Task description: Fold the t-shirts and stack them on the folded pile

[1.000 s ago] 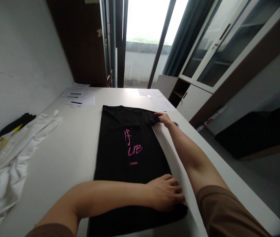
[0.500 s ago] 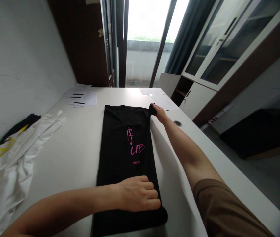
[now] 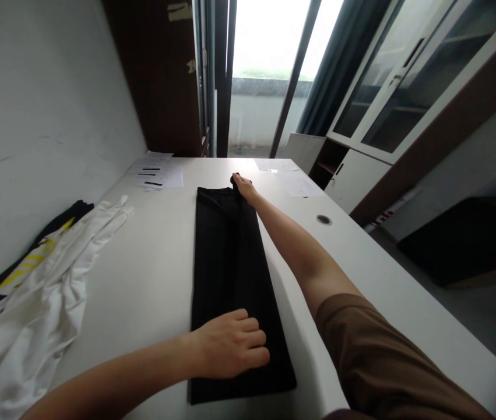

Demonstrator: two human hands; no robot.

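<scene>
Here we are, and the big white table [image 3: 151, 256] is filling the middle of the frame, running from the bottom edge up toward the window. Down its centre the black garment [image 3: 217, 245] is lying in a long, narrow panel, its near edge resting in the lower middle. By the look of it, the cloth is being laid over on itself, and doing that well would mean moving both hands at one pace, keeping the long edges parallel and setting the far corner down before smoothing, or a slanted crease could be forming. A rumpled white garment [image 3: 70, 291] is lying well apart, at the left of the frame.

On to the hands! The left hand [image 3: 230, 344] is reaching in from the lower left, lying over the near part of the black cloth, which is showing above, below and to the right of it. Its fingers are curling inward, but the tips are hidden, so there's no telling whether they're pinching or only pressing. Up in the upper middle, the right hand [image 3: 244, 186] is closing thumb and fingers on a small bunch of that cloth at the far right corner, with the rest stretching down toward the left hand. Smallest of all, a round cable hole [image 3: 324, 220] is sitting right of the right forearm.
</scene>
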